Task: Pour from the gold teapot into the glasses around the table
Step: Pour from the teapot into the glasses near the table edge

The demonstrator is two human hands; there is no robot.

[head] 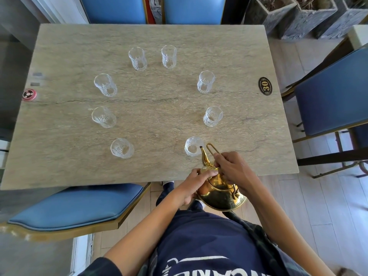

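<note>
A person stands at the near edge of a stone-topped table [151, 108], tipping a gold teapot [221, 193] forward with both hands. The right hand [236, 170] has its fingers curled tight around the teapot's thin wire handle [211, 149], which loops out just beyond the knuckles. The left hand [196, 183] steadies the pot, its fingers pressed together flat on the lid area. Just ahead of the right fingertips, the dark-tipped spout [201, 147] hangs over the rim of the nearest glass [193, 146]. Seven more glasses form a ring farther out, well apart from the hands; whether any holds liquid cannot be told. To pour well, the spout should probably stay centred above the rim, the tilt should grow slowly, and the left fingers should keep the lid seated.
</note>
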